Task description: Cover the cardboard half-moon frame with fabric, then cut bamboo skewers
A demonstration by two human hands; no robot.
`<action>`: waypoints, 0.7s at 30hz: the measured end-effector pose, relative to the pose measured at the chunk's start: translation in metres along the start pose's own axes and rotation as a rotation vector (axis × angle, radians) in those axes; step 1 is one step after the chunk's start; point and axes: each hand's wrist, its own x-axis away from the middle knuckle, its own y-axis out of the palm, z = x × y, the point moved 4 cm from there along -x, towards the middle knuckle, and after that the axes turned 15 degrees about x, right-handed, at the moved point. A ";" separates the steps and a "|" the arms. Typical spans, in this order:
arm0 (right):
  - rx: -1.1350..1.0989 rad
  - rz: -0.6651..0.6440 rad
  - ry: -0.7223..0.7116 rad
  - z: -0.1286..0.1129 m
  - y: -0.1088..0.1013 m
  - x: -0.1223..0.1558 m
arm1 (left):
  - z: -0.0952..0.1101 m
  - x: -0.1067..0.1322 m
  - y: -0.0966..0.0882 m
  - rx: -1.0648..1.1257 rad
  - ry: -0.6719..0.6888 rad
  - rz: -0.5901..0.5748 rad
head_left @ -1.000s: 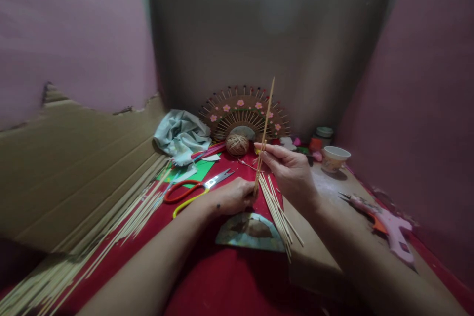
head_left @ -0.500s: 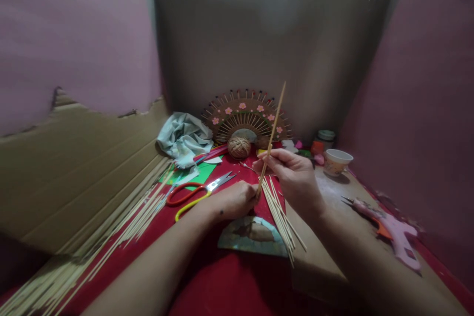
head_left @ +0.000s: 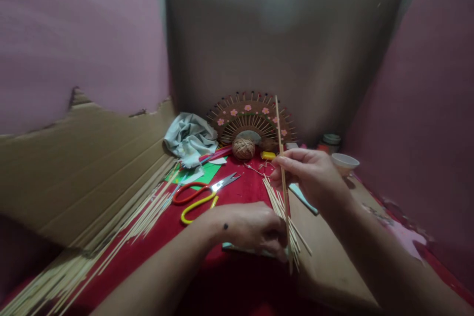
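Observation:
My right hand (head_left: 311,170) pinches bamboo sticks (head_left: 279,123) between thumb and fingers. They stand nearly upright; a second stick end shows overlapping at the pinch, and the lower end reaches down past my left hand. Lower and to the left, my left hand (head_left: 255,227) is bent downward beside that lower part. Its fingers are blurred and partly hidden, so whether they touch the stick is unclear. Beneath it lies a pale blue half-round piece (head_left: 226,246), mostly covered. Loose bamboo sticks (head_left: 274,197) lie in a small pile between the hands.
Scissors (head_left: 207,192) lie on the red cloth (head_left: 237,192), left of centre. Behind are a twine ball (head_left: 243,149), a flowered fan-shaped piece (head_left: 237,114) and a crumpled cloth (head_left: 190,136). Many sticks (head_left: 66,271) line the left. A cup (head_left: 344,162) and pink glue gun (head_left: 405,234) are right.
My left hand has moved down, toward me and rightward, over the half-round piece. My right hand has shifted right, and the sticks have swung from a rightward lean to nearly vertical.

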 end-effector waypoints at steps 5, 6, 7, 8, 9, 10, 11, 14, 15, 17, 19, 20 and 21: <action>-0.112 -0.166 0.313 0.050 0.006 -0.013 | -0.036 0.045 -0.049 -0.320 -0.209 0.373; -0.135 -0.200 0.360 0.058 0.009 -0.013 | -0.047 0.057 -0.059 -0.401 -0.314 0.459; -0.162 -0.227 0.401 0.066 0.011 -0.011 | -0.060 0.069 -0.066 -0.464 -0.448 0.509; -0.188 -0.255 0.432 0.071 0.014 -0.009 | -0.073 0.080 -0.070 -0.502 -0.587 0.533; -0.212 -0.283 0.450 0.076 0.016 -0.007 | -0.084 0.088 -0.071 -0.520 -0.694 0.542; -0.232 -0.307 0.459 0.079 0.019 -0.004 | -0.093 0.094 -0.071 -0.522 -0.755 0.541; -0.246 -0.331 0.459 0.081 0.021 -0.001 | -0.100 0.098 -0.068 -0.514 -0.789 0.536; -0.261 -0.382 0.433 0.084 0.024 0.007 | -0.111 0.101 -0.060 -0.472 -0.786 0.529; -0.264 -0.398 0.419 0.084 0.024 0.009 | -0.112 0.101 -0.059 -0.453 -0.782 0.530; -0.278 -0.432 0.380 0.085 0.024 0.012 | -0.112 0.104 -0.060 -0.398 -0.791 0.540; -0.303 -0.460 0.334 0.084 0.023 0.013 | -0.111 0.108 -0.065 -0.346 -0.818 0.565; -0.314 -0.471 0.314 0.083 0.022 0.013 | -0.110 0.110 -0.068 -0.318 -0.826 0.597; -0.324 -0.479 0.300 0.083 0.021 0.013 | -0.108 0.111 -0.071 -0.287 -0.822 0.637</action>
